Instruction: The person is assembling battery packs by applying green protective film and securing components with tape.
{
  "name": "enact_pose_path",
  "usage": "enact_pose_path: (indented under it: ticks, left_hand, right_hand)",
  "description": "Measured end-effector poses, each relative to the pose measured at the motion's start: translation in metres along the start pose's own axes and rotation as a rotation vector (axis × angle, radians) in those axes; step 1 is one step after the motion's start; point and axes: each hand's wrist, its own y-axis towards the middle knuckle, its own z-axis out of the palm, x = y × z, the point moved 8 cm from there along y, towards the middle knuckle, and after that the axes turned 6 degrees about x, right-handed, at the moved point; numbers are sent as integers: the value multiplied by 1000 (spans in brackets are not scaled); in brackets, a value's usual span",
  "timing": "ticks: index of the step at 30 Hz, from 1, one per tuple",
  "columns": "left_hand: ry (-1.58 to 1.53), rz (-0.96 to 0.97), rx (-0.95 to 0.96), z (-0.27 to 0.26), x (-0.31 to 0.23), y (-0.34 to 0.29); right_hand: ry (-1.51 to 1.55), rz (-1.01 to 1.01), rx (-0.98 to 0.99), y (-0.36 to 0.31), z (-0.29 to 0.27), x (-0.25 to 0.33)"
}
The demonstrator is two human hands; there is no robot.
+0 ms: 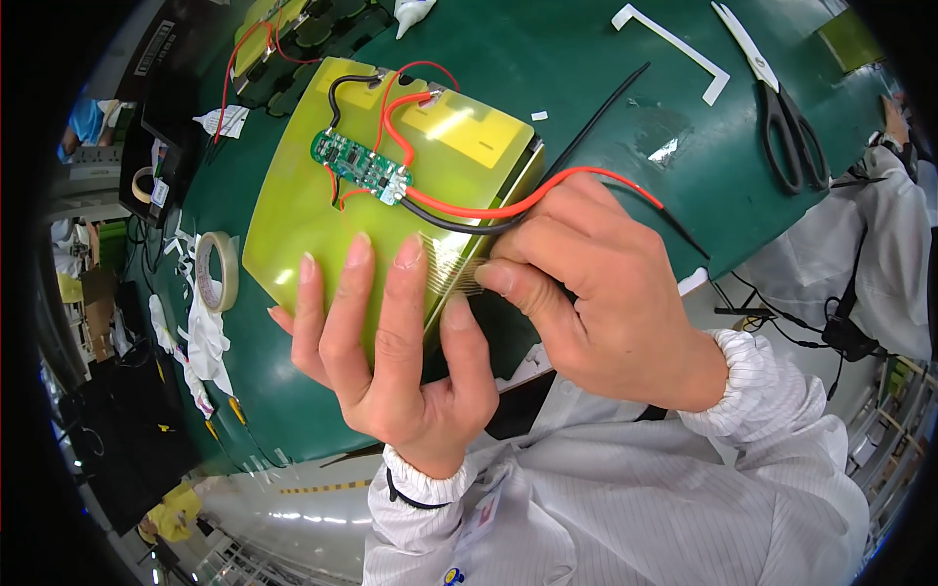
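A boxy battery pack wrapped in yellow-green sheet sits on the table in front of me. Lying on its top is a small green circuit board, joined to the pack by red and black wires. My left hand rests on the pack with its fingers spread. At the pack's right edge, a piece of clear tape with fine stripes runs from the top over the side. My right hand pinches at this tape, partly hiding it. Thick red and black leads pass by its knuckles.
Black-handled scissors and a white L-shaped strip lie far right on the green table. A tape roll and crumpled white scraps are at left. Another yellow-green pack stands at the back.
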Motion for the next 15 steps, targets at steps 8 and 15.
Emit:
enact_pose_path:
  ticks: [8,15]
  left_hand:
    - [33,36,-2,1,2,-1]
    - [38,34,5,2,2,-2]
  right_hand:
    - [-24,-6,-9,0,1,1]
    - [-168,-44,-21,-4,8,0]
